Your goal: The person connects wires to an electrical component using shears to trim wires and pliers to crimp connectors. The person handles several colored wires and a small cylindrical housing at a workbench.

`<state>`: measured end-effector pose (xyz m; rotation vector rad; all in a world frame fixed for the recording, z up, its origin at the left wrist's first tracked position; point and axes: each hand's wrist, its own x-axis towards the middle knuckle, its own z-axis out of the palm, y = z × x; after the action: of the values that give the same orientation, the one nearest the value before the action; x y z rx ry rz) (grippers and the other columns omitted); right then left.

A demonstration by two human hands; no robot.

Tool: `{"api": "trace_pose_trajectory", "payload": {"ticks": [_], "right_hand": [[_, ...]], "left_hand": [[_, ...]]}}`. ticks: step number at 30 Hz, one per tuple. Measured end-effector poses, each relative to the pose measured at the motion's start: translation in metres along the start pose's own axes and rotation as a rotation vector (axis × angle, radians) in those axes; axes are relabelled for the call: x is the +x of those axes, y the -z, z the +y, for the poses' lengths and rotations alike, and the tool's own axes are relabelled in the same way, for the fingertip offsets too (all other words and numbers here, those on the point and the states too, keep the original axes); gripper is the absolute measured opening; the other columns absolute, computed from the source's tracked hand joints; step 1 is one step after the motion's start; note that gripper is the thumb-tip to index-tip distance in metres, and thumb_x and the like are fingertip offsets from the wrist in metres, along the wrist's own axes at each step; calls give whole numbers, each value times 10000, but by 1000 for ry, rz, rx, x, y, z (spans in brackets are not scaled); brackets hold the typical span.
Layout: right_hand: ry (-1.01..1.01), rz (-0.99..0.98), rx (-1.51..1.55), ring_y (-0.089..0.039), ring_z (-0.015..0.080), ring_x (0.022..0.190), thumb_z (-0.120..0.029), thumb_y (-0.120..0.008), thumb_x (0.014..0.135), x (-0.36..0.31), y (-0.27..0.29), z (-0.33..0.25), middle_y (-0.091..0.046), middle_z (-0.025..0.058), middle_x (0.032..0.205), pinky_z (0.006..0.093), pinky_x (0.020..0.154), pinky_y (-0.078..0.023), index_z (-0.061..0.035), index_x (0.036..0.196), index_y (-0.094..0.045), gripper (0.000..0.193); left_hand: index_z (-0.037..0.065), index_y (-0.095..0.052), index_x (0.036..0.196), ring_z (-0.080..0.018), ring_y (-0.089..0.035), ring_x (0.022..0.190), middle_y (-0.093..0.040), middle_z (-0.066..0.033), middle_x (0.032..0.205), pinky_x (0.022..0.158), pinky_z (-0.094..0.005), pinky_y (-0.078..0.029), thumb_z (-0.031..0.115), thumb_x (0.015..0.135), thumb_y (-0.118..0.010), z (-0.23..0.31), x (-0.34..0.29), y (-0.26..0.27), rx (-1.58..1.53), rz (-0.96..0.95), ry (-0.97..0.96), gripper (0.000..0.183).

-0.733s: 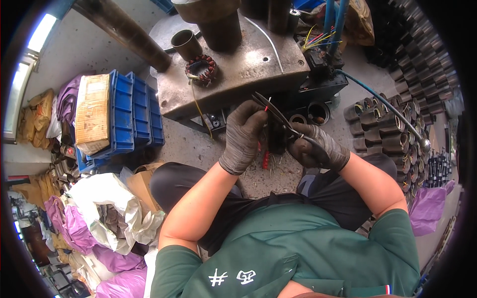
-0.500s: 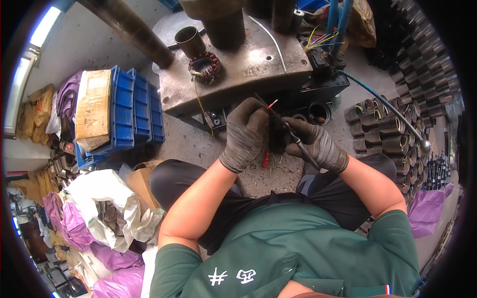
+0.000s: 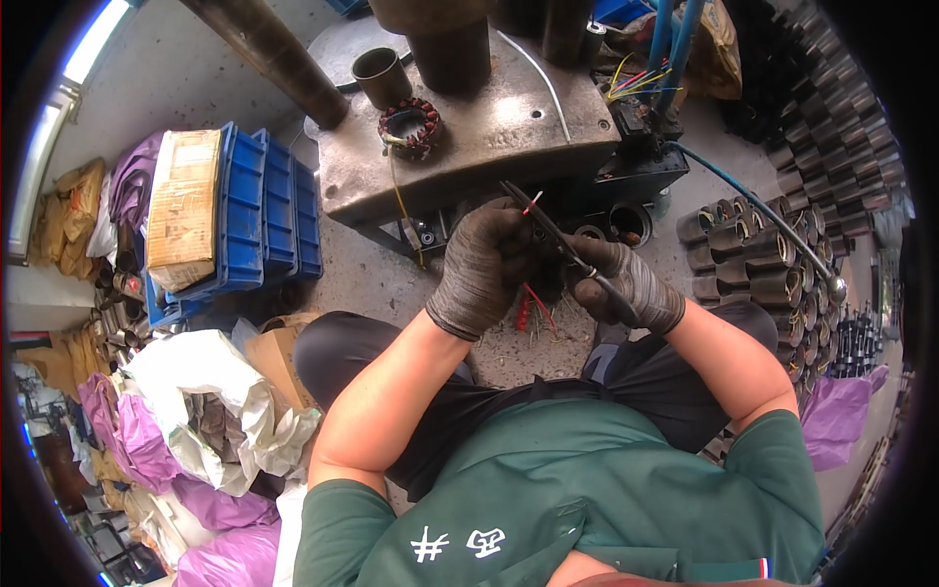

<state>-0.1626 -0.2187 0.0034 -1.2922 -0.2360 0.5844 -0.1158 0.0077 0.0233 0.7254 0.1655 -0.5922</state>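
My left hand (image 3: 481, 259), in a grey work glove darkened at the fingers, is closed near a thin red wire with a white tip (image 3: 533, 203) that sticks out past its fingertips. My right hand (image 3: 641, 289), gloved alike, is wrapped around a long, dark, slim tool (image 3: 554, 227), scissor-like in shape. The tool slants from my right palm up and left, its pointed end passing close beside the wire. A loose red wire (image 3: 541, 305) hangs below my hands. What lies between my palms is dark and mostly hidden.
A metal press table (image 3: 469, 161) stands ahead, bearing a wound stator coil (image 3: 411, 127) and a metal sleeve (image 3: 380, 76). Blue crates (image 3: 240, 210) with a cardboard box (image 3: 183, 210) are at left. Stacked metal cylinders (image 3: 729, 235) and a ball-ended lever (image 3: 836, 288) are at right.
The dark tool's tip now shows longer and crosses nearer the wire's tip. A red wire hangs below my hands where less of it showed before. The view has shifted slightly.
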Motion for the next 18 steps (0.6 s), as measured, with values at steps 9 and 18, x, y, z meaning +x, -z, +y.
{"api": "trace_pose_trajectory", "payload": {"ticks": [9, 18], "right_hand": [[-110, -376, 619, -394, 56, 470, -563, -615, 1006, 9, -4, 2, -515, -7, 635, 209, 450, -299, -120, 1491, -463, 675], [0, -278, 616, -430, 103, 507, -586, -535, 1032, 46, 11, -11, -540, 3, 676, 252, 481, -345, -96, 1376, -569, 600]], "left_hand": [[111, -465, 795, -91, -298, 485, -342, 28, 613, 434, -249, -240, 246, 904, -622, 9, 2, 9, 79, -200, -85, 234], [41, -599, 870, -70, -368, 520, -464, 16, 644, 480, -238, -271, 262, 879, -611, 24, -9, 19, 166, -219, -266, 221]]}}
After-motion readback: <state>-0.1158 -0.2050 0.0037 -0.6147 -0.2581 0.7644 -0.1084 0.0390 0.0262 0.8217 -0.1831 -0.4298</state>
